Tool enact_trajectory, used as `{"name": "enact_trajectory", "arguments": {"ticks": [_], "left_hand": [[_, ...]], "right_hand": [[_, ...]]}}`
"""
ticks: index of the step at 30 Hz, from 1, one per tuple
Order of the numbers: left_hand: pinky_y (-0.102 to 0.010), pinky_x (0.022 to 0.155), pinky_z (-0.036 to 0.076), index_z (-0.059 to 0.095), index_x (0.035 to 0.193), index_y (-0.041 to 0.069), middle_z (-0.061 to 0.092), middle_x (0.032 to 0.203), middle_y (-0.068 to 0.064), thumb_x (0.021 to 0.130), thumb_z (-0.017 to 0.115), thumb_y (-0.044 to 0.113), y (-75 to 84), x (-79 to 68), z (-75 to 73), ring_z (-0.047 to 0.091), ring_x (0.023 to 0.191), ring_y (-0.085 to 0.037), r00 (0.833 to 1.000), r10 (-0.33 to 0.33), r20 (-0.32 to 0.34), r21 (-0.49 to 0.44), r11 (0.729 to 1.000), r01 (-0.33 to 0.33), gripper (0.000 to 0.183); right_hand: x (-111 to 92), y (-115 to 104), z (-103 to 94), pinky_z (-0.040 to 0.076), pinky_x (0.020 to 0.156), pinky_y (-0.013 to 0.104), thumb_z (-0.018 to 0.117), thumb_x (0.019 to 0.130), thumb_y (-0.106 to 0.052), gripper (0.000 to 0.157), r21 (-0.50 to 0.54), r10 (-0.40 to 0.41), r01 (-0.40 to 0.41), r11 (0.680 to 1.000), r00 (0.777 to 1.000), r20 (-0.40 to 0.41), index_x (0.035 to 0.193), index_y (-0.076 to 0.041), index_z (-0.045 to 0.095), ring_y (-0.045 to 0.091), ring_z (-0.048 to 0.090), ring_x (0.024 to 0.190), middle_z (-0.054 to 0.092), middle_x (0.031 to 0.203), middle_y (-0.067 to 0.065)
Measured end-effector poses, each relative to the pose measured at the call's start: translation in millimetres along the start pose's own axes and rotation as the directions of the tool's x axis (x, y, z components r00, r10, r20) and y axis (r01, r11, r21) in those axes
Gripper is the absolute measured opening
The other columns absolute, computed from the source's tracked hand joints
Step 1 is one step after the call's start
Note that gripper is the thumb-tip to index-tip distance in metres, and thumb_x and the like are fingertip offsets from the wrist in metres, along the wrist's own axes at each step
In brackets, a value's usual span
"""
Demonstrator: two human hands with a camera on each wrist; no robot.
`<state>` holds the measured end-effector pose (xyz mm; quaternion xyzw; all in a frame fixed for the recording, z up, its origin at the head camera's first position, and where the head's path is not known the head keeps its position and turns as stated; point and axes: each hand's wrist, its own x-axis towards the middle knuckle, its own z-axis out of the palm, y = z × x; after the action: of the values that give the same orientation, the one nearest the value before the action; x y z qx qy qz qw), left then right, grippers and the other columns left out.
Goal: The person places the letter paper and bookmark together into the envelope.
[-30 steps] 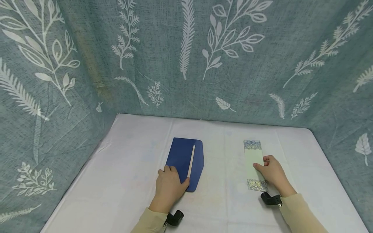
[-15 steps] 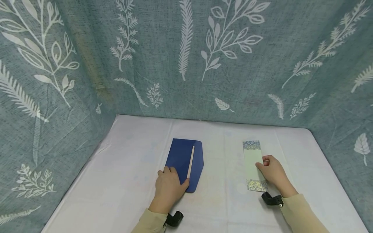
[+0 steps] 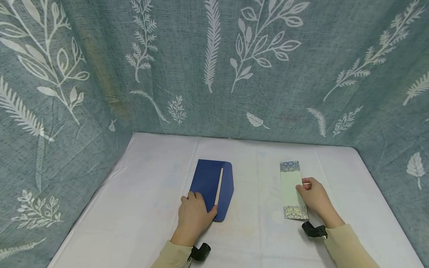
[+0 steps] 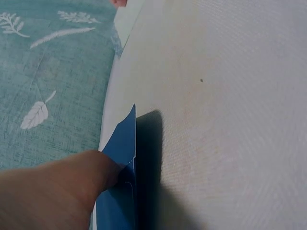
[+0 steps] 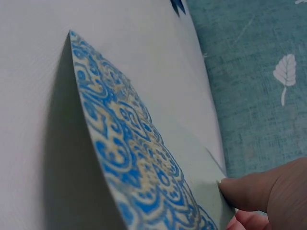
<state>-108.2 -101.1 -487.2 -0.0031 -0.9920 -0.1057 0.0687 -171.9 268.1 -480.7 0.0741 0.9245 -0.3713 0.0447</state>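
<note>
The left hand [image 3: 194, 216] pinches the near end of the blue envelope [image 3: 207, 176], most of which extends past that grip toward the far edge of the desk [image 3: 134, 208] (a pale strip [image 3: 219, 186] runs lengthwise along it). The right hand [image 3: 315, 198] pinches the right side of the green card [image 3: 290, 188], thumb on top; the card reaches left of the grip, its patterned near end raised off the desk.
</note>
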Motion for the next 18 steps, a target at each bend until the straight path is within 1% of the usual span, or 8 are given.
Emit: {"name": "enact_trajectory", "arguments": {"ticks": [3, 6, 12, 18], "left_hand": [[-0.042, 0.055, 0.049, 0.058, 0.112, -0.016, 0.055, 0.097, -0.028, 0.078, 0.07, 0.054, -0.4, -0.2, 0.0, 0.052, 0.081, -0.039, 1.0, 0.001, -0.006, 0.0, 1.0, -0.001, 0.079], [-0.042, 0.055, 0.049, 0.058, 0.111, -0.016, 0.055, 0.096, -0.027, 0.077, 0.07, 0.053, -0.6, -0.5, 0.3, 0.052, 0.08, -0.039, 1.0, 0.004, -0.017, -0.002, 1.0, -0.004, 0.078], [-0.041, 0.053, 0.048, 0.059, 0.109, -0.016, 0.055, 0.094, -0.027, 0.077, 0.071, 0.052, -1.4, -1.1, 1.8, 0.052, 0.077, -0.038, 0.999, 0.009, -0.038, -0.009, 1.0, -0.009, 0.077], [-0.042, 0.054, 0.049, 0.059, 0.11, -0.017, 0.055, 0.096, -0.027, 0.077, 0.071, 0.053, -1.9, -2.0, 3.1, 0.052, 0.078, -0.039, 0.999, 0.012, -0.04, -0.007, 1.0, -0.013, 0.078]], "right_hand": [[0, -2, 0.3, 0.045, 0.065, 0.034, 0.055, 0.097, -0.02, 0.045, 0.018, -0.008, 0.009, 1.0, 1.0, -0.012, 0.128, 0.012, 0.048, 0.028, 0.054, 0.084, 0.057, 0.099, 0.02], [0, -4, 0.2, 0.043, 0.065, 0.032, 0.055, 0.097, -0.021, 0.044, 0.032, -0.022, 0.022, 0.999, 0.999, -0.03, 0.128, 0.01, 0.048, 0.027, 0.053, 0.083, 0.057, 0.098, 0.018], [-3, -13, 0.5, 0.044, 0.066, 0.032, 0.055, 0.098, -0.02, 0.043, 0.064, -0.046, 0.049, 0.997, 0.997, -0.057, 0.129, 0.009, 0.049, 0.027, 0.055, 0.085, 0.058, 0.099, 0.018], [-4, -22, 3.1, 0.044, 0.068, 0.033, 0.052, 0.099, -0.022, 0.042, 0.088, -0.053, 0.06, 0.994, 0.996, -0.075, 0.13, 0.007, 0.049, 0.027, 0.056, 0.086, 0.059, 0.1, 0.017]]}}
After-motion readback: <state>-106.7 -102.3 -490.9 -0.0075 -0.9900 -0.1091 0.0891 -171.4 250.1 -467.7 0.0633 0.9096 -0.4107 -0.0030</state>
